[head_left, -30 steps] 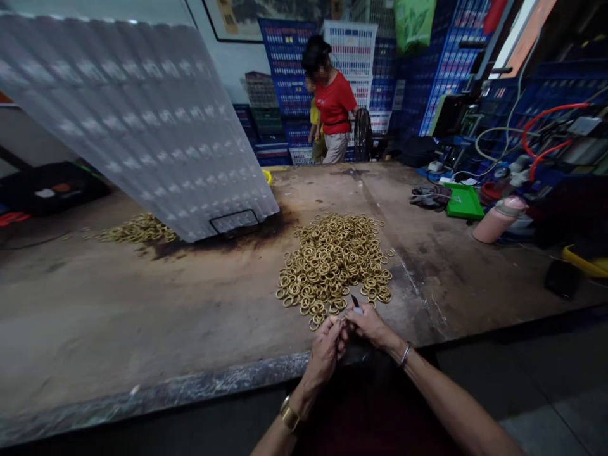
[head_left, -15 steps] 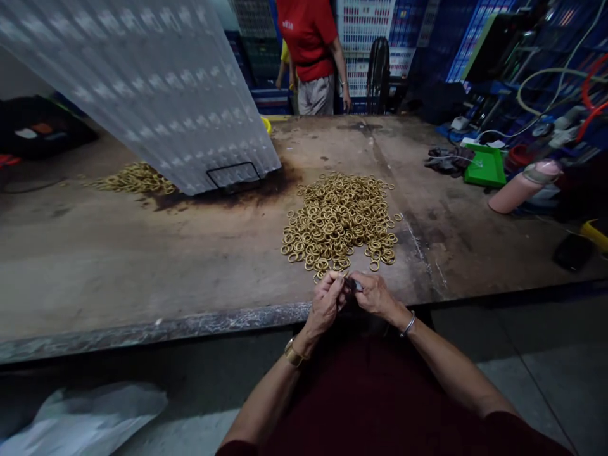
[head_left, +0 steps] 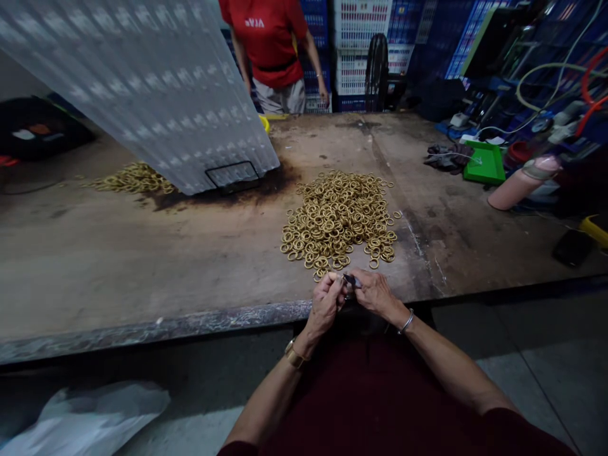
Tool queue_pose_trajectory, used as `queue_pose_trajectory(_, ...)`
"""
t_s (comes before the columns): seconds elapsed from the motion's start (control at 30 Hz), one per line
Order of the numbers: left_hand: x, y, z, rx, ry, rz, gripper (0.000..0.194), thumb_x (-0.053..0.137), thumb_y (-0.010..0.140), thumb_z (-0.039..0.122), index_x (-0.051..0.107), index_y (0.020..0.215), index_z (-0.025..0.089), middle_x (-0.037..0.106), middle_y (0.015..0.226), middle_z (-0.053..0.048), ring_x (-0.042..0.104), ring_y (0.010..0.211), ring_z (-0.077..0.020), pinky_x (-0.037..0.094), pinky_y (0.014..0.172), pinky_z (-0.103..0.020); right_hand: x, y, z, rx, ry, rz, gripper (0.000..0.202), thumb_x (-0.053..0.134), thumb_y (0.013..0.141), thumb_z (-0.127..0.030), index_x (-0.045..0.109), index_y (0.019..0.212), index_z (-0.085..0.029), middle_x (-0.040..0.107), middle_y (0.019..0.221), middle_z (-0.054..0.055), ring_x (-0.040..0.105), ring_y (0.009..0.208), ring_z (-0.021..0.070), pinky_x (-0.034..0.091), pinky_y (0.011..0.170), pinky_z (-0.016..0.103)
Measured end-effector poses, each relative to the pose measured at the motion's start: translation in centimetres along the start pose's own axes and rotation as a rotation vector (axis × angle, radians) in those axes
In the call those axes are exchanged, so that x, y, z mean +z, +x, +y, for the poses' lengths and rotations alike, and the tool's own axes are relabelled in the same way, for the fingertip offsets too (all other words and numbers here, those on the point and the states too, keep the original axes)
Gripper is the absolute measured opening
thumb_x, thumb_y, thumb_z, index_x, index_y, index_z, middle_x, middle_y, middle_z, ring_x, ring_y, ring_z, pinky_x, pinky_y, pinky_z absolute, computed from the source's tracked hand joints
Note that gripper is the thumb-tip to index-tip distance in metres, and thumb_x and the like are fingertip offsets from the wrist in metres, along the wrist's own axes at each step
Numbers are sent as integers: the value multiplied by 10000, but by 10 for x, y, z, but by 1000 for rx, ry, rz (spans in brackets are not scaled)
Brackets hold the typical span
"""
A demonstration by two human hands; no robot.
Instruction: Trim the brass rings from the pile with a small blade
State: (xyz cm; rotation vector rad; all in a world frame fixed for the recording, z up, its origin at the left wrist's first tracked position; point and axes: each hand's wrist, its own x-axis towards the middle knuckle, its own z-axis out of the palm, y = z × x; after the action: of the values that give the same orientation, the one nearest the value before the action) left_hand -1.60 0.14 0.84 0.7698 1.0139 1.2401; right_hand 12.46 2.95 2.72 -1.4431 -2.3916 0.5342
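Note:
Gold-coloured rings lie in a heap [head_left: 339, 215] on the brown table [head_left: 213, 253], just beyond my hands. My left hand [head_left: 327, 299] is closed in a pinch at the table's front edge, and what its fingertips hold is too small to make out. Close beside it, my right hand [head_left: 375, 294] is wrapped round a small dark tool [head_left: 351, 280], whose tip points at the left fingertips. A few loose rings lie at the near side of the heap, next to the fingers.
Stacked translucent trays [head_left: 180, 95] lean over the back left, with more rings [head_left: 135, 178] beside them. A green tray [head_left: 484, 163] and a pink bottle [head_left: 522, 183] stand at the right. A person in a red shirt [head_left: 270, 44] stands across the table.
The person across the table has moved left. My hands have stayed in nearly the same place, and the dark tool shows more clearly between them.

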Motion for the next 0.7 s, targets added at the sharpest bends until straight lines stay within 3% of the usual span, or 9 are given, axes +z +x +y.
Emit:
queue_pose_trajectory(0.17,-2,-2,-3,-16,-13,-13,395,657,707,525,481,738,173,507,576,59,336,396,-19,240,375,-146,-2,4,2,33,-11,-127,219,435,804,-162,617,916,-213,660,735,26,568,656,148,289,578,237)
queue_pose_trajectory(0.3,-1,-8,4,-64,-64,-32,384,675,703,499,479,734,170,500,566,59,331,395,-17,234,379,-145,3,4,18,168,-161,-173,227,435,812,-182,622,939,-201,671,772,69,587,683,176,306,589,257)
queue_pose_trajectory(0.53,1,-7,14,-236,-348,-70,340,701,687,402,477,694,147,593,738,-20,430,473,-38,254,373,-145,-6,2,37,327,-211,32,270,423,863,-230,549,1100,-203,674,963,77,610,811,186,330,637,260)
queue_pose_trajectory(0.7,-3,-4,7,-289,-413,-1,274,705,649,322,508,729,150,610,721,-31,513,534,-84,300,385,-154,-6,5,41,408,-268,11,290,472,877,-317,491,1143,-204,661,997,101,621,815,199,341,653,268)
